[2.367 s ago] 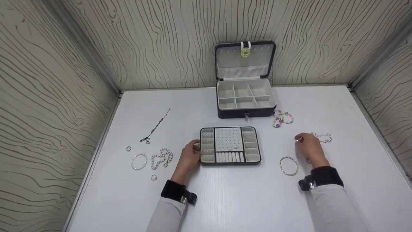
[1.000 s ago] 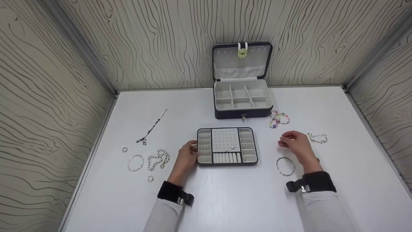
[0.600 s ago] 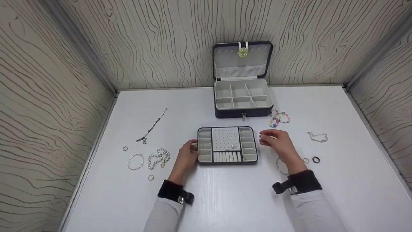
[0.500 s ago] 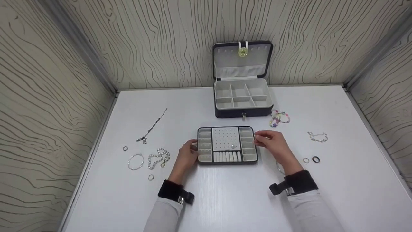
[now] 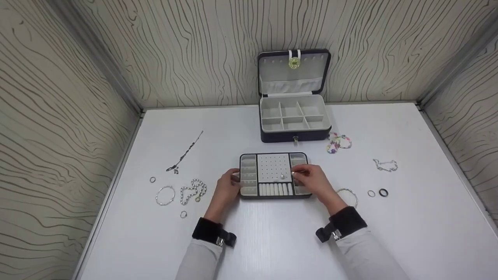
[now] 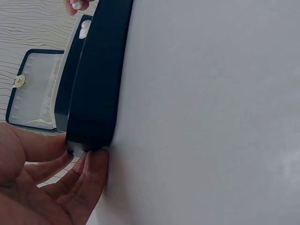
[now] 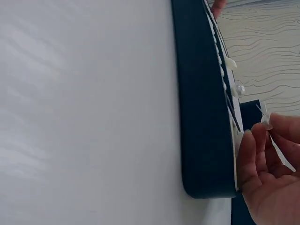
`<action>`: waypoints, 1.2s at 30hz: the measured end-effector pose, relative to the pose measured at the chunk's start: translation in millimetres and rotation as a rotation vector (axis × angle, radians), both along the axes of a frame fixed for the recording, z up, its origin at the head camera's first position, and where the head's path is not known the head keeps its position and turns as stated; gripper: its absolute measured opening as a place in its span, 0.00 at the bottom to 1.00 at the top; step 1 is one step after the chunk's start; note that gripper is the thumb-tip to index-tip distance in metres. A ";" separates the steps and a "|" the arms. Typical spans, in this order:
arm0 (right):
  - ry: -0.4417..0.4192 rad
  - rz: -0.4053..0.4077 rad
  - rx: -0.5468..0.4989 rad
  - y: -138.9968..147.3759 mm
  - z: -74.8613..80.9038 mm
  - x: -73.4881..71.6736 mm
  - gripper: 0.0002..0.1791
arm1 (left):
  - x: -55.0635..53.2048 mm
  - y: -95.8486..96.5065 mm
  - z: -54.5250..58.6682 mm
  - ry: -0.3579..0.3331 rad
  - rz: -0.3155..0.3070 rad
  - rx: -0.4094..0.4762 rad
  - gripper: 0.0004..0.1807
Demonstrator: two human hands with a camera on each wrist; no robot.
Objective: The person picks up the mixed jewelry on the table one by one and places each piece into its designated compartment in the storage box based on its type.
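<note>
The dark-edged jewelry tray [image 5: 275,197] lies mid-table, with a perforated panel between two columns of small compartments. My left hand [image 5: 226,191] grips its left end, thumb at the upper edge and fingers against the side [image 6: 93,108]. My right hand [image 5: 314,182] is over the tray's right compartments, hiding some of them. Between its thumb and finger it pinches a small white earring [image 7: 266,123] with a thin metal pin. On the panel sits a pearl earring [image 5: 283,177], also seen as a round pearl [image 7: 239,89] standing up from the tray in the right wrist view.
Behind stands an open jewelry box [image 5: 296,137]. To the left lie a dark chain [image 5: 187,151], a pearl necklace [image 5: 190,189], a bracelet [image 5: 165,195] and small rings. To the right are beaded bands [image 5: 338,144], a bangle [image 5: 352,194], a bracelet [image 5: 386,165] and a dark ring [image 5: 383,192].
My right hand has come leftward from the table's right side to above the tray, uncovering two rings there. My left hand stays at the tray's left end.
</note>
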State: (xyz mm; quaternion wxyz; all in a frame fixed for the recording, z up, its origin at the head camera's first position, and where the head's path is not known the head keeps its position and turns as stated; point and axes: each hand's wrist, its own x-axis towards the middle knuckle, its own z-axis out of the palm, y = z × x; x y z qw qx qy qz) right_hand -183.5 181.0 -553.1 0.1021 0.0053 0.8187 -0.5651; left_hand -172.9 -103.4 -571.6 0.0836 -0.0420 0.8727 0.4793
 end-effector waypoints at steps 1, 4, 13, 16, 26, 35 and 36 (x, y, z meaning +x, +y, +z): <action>0.020 0.005 0.039 -1.4 -1.3 0.2 0.12 | 0.1 0.3 0.1 0.002 0.000 0.002 0.26; 0.079 0.013 0.122 -5.2 -3.6 0.7 0.11 | -0.1 0.3 0.2 0.015 -0.005 0.008 0.26; 0.114 0.009 0.215 -12.6 -5.9 1.8 0.10 | -0.3 -0.8 -0.7 0.014 -0.005 0.007 0.26; 0.115 -0.002 0.224 -14.3 -6.2 1.7 0.11 | -0.3 -0.9 -1.4 0.022 -0.009 0.009 0.26; 0.159 -0.042 0.291 -22.3 -9.3 4.9 0.10 | 0.1 1.4 -2.3 -0.013 0.011 -0.012 0.26; 0.183 -0.039 0.333 -28.3 -7.7 6.8 0.08 | -1.2 1.8 -1.7 0.001 0.014 -0.015 0.26; 0.183 -0.040 0.336 -28.4 -8.2 6.7 0.07 | -1.3 1.6 -1.5 0.003 0.012 -0.016 0.26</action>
